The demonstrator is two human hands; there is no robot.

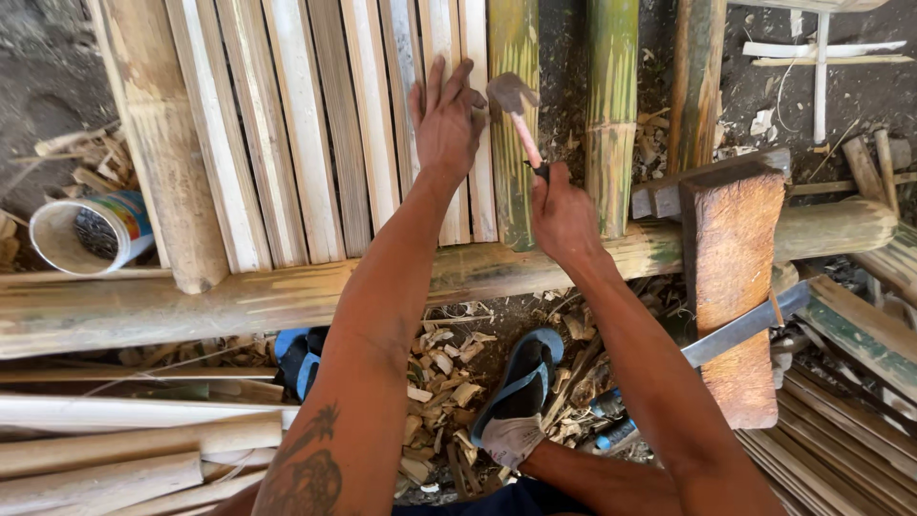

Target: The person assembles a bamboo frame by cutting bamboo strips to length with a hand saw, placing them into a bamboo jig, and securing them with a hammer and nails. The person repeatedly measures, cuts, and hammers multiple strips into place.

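Gripping hammer (514, 105), right hand (564, 215) raised.

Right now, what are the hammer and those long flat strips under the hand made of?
The hammer seems to have a dull grey metal head, a bit worn, on a pinkish handle, maybe painted wood or plastic. The right hand grips it. The slats under the left hand look like split bamboo: pale, matte, fibrous, with green skin on poles nearby.

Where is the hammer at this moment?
In the head view, upper centre: the hammer is gripped in the right hand, its head beside the left hand on the bamboo slats.
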